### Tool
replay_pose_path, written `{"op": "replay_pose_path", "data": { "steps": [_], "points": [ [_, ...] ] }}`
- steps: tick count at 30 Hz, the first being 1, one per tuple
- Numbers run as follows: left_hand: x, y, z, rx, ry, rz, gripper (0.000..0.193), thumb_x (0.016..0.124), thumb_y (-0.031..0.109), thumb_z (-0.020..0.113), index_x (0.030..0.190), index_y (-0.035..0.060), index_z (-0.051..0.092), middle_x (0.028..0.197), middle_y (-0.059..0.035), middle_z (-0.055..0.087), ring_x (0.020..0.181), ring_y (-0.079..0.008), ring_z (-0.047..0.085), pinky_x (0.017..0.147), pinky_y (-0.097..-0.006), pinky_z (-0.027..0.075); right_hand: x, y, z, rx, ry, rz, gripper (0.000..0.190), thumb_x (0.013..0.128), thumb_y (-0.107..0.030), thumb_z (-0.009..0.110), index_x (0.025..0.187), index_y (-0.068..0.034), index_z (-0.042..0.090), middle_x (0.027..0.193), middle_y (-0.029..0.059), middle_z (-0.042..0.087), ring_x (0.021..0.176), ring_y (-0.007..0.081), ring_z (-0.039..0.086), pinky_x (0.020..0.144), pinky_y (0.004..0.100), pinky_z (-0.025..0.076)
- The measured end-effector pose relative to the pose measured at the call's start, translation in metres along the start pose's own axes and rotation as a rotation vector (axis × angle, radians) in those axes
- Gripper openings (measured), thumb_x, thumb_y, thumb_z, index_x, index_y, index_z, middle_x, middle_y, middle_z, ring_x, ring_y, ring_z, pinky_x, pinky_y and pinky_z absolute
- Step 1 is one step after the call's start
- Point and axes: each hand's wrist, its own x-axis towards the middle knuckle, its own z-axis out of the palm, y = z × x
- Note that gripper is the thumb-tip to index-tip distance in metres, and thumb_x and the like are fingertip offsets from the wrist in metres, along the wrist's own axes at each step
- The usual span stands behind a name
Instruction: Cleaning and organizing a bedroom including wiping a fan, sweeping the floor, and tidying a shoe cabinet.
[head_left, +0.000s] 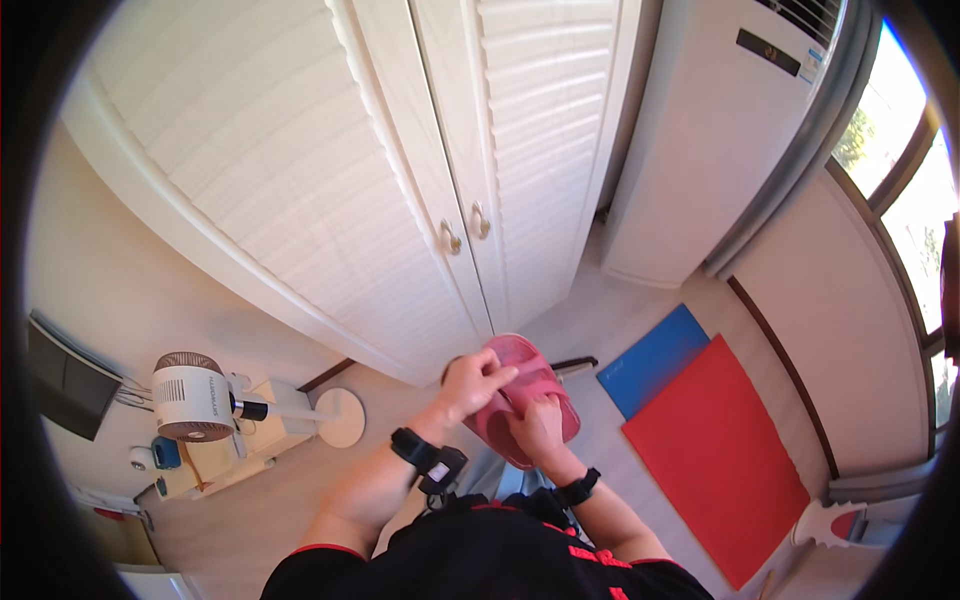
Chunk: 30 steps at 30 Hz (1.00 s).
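Observation:
Pink open-toed slippers (511, 351), seemingly a pair that overlaps, are held in front of my body. My left hand (472, 384) is curled against the left side of the upper slipper, its thumb over the strap; some fingertips are hidden. Closed around the strap from the near side is my right hand (541, 429), with fingers partly inside the slipper. Below both hands lies the lower footbed (504, 442). A black strap with a small device (441, 466) is on my left wrist, and another black band (579, 487) circles the right.
A white wardrobe (300, 187) with two knobbed doors stands ahead. Right of it are a white floor-standing air conditioner (690, 165), a blue mat (652, 360) and a red mat (720, 457). A white pedestal fan (193, 397) and low cabinet (262, 439) stand left.

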Motion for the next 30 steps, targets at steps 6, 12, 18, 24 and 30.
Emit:
{"op": "replay_pose_path", "data": {
  "steps": [6, 12, 18, 24, 30],
  "points": [
    [0.055, 0.031, -0.039, -0.049, -0.044, 0.043, 0.027, 0.080, 0.025, 0.060, 0.099, 0.0056, 0.059, 0.069, -0.0066, 0.062, 0.064, -0.0138, 0.058, 0.061, -0.0276, 0.046, -0.011, 0.063, -0.013, 0.431, 0.265, 0.308, 0.019, 0.072, -0.002, 0.053, 0.088, 0.000, 0.063, 0.075, 0.0187, 0.063, 0.075, 0.0250, 0.063, 0.064, 0.0346, 0.046],
    [0.147, -0.036, -0.071, -0.545, 0.424, -0.233, 0.036, 0.079, 0.026, 0.059, 0.111, 0.0106, 0.052, 0.113, -0.0003, 0.051, 0.100, -0.0121, 0.043, 0.072, -0.0324, 0.038, -0.048, 0.117, -0.049, 0.654, 0.472, 0.460, 0.021, 0.084, -0.010, 0.052, 0.091, 0.007, 0.060, 0.078, 0.0051, 0.062, 0.071, 0.0100, 0.054, 0.058, 0.0280, 0.045],
    [0.154, -0.053, -0.040, -0.546, 0.467, -0.046, 0.027, 0.075, 0.013, 0.063, 0.097, 0.0083, 0.048, 0.088, -0.0018, 0.050, 0.081, -0.0116, 0.046, 0.071, -0.0286, 0.040, -0.071, 0.117, -0.086, 0.829, 0.495, 0.453, 0.033, 0.086, -0.012, 0.051, 0.114, 0.005, 0.053, 0.106, 0.0097, 0.058, 0.096, 0.0160, 0.053, 0.081, 0.0281, 0.043],
    [0.037, -0.034, 0.001, -0.278, 0.279, 0.065, 0.030, 0.078, 0.012, 0.062, 0.103, 0.0100, 0.046, 0.093, -0.0001, 0.050, 0.082, -0.0091, 0.045, 0.071, -0.0242, 0.040, -0.045, 0.117, -0.114, 0.902, 0.500, 0.417, 0.033, 0.086, -0.011, 0.050, 0.115, 0.005, 0.052, 0.104, 0.0094, 0.059, 0.095, 0.0170, 0.054, 0.081, 0.0281, 0.043],
    [-0.124, -0.043, -0.016, -0.369, -0.013, -0.133, 0.042, 0.080, 0.016, 0.065, 0.114, 0.0049, 0.046, 0.106, -0.0041, 0.051, 0.092, -0.0143, 0.049, 0.080, -0.0297, 0.042, -0.013, 0.127, -0.084, 0.852, 0.197, 0.460, 0.026, 0.087, -0.013, 0.050, 0.105, 0.005, 0.056, 0.092, 0.0056, 0.061, 0.082, 0.0098, 0.054, 0.069, 0.0240, 0.044]
  ]
}}
